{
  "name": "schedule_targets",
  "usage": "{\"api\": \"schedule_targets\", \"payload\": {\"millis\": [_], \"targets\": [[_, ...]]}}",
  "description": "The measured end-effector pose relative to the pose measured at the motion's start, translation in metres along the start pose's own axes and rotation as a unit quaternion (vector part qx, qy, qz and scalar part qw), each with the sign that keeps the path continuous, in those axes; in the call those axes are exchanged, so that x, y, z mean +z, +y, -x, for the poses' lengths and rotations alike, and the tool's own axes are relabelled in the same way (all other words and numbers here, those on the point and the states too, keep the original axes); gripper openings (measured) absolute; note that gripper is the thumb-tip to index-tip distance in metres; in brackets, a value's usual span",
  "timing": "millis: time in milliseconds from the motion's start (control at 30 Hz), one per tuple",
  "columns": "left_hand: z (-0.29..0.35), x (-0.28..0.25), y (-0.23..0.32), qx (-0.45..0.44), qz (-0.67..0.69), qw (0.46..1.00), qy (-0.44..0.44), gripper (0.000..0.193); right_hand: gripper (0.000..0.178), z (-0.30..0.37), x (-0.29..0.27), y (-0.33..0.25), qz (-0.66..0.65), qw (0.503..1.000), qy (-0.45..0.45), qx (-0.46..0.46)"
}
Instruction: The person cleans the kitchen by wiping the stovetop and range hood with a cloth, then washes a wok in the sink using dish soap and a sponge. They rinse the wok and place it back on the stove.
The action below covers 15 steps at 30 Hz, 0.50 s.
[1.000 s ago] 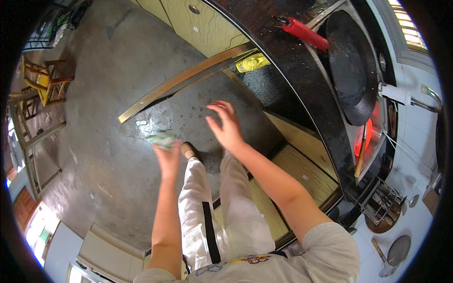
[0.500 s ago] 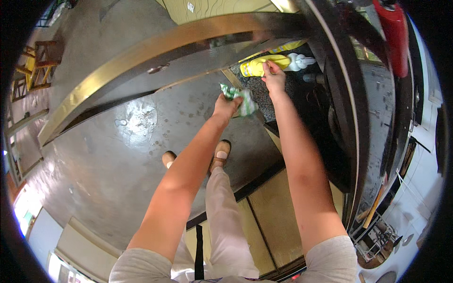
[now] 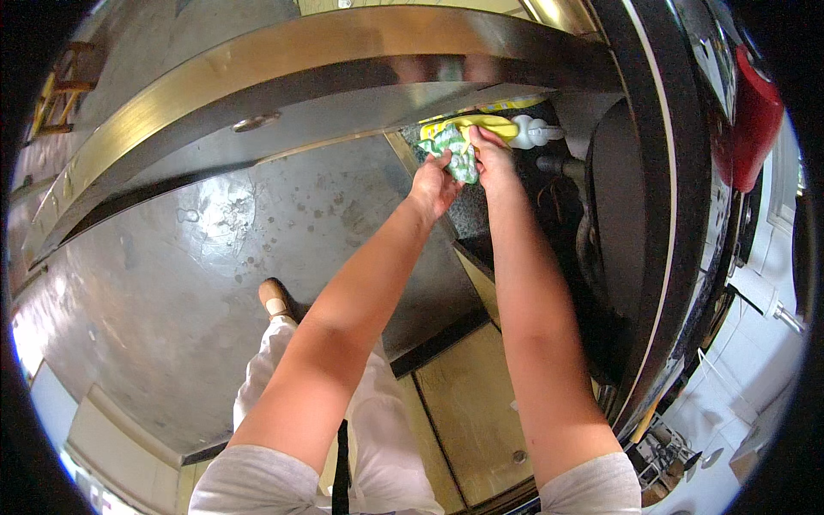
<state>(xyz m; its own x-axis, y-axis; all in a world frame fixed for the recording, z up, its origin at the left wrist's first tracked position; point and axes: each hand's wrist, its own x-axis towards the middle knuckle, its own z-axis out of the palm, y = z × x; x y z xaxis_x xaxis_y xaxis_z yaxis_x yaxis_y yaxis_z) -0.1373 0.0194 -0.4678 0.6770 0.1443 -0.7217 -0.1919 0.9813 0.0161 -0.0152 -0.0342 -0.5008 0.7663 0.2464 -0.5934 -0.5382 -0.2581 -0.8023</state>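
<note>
A green-and-white cloth (image 3: 452, 148) is bunched between my two hands at the mouth of a low open cabinet. My left hand (image 3: 436, 186) has its fingers closed on the lower left side of it. My right hand (image 3: 493, 165) pinches the cloth's right side, fingers bent over its edge. Just behind the cloth is a yellow bottle (image 3: 502, 130) with a whitish neck (image 3: 534, 132), partly covered by the cloth and my right fingers. It rests on the cabinet's speckled dark bottom (image 3: 470, 216).
An open cabinet door (image 3: 343, 50) arches across the far side. Dark pipes (image 3: 562, 165) run inside the cabinet at right, below a counter edge with a red object (image 3: 755, 120) on it. The grey floor (image 3: 335, 223) has wet spots. A wooden stool (image 3: 64, 94) stands far left.
My left hand has moved right and up with the cloth, meeting my right hand. My right hand has shifted slightly down off the bottle onto the cloth. One foot has stepped left.
</note>
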Motion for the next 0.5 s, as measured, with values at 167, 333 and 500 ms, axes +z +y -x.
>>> {"api": "schedule_targets", "payload": {"millis": [167, 333, 500], "targets": [[-0.022, -0.017, -0.001, -0.023, 0.046, 0.998, -0.023, 0.025, 0.023, -0.004, 0.004, 0.007, 0.055, 0.998, 0.033, -0.007], [-0.029, -0.031, 0.002, -0.032, -0.006, 0.999, -0.036, 0.03, 0.022, 0.002, 0.01, 0.001, 0.073, 0.997, 0.026, 0.001], [0.015, -0.039, 0.021, -0.018, 0.019, 0.999, -0.047, 0.034, 0.021, 0.014, 0.029, -0.008, 0.107, 0.988, 0.096, -0.05]]}}
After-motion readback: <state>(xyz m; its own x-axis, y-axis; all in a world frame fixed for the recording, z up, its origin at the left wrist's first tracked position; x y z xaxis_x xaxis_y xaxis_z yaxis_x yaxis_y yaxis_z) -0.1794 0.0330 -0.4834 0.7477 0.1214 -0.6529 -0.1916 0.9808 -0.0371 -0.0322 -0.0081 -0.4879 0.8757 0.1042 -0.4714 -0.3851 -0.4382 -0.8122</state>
